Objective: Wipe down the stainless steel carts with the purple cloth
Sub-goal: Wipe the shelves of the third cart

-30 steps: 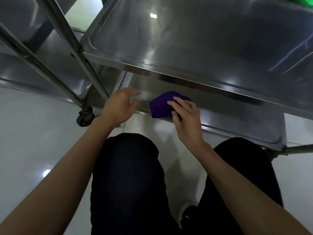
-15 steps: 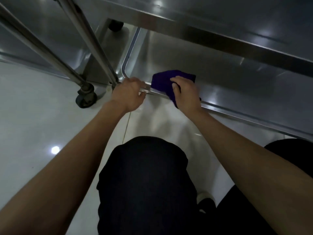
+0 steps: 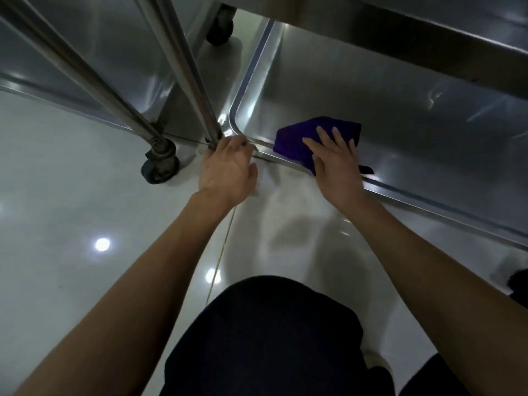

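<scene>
Purple cloth [image 3: 311,138] pressed flat on bottom shelf [image 3: 400,115] under spread right hand [image 3: 337,164] fingers; cart corner gripped by left hand [image 3: 228,167], likely for steadying.

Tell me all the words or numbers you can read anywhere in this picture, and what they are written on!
There are none to read. The purple cloth under the right hand is plain. The steel bottom shelf, the cart post by the left hand, the caster wheel and the floor show only shine and reflections, no labels or signs.
</scene>
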